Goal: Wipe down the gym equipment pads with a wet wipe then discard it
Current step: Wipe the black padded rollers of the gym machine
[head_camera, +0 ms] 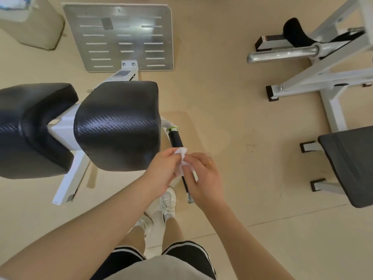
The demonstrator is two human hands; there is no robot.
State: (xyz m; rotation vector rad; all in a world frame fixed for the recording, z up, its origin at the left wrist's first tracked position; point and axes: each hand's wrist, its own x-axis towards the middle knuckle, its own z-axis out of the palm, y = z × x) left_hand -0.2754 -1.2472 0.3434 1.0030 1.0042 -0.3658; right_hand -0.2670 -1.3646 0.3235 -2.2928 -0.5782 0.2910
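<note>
A crumpled white wet wipe [181,161] is pinched between both hands at the centre of the view. My left hand [164,171] grips its left side and my right hand [203,176], with a gold ring, grips its right side. Both hands hover to the right of a black seat pad [117,126], apart from it. A second black pad [30,128] lies at the far left. Behind my hands runs a black handle grip [175,139], partly hidden by them.
A metal footplate [121,37] stands beyond the seat pad. A beige bin [34,27] with a white liner sits at the top left. A white machine frame [323,63] and a black bench pad [351,164] fill the right side. My white shoes [167,203] stand on beige floor.
</note>
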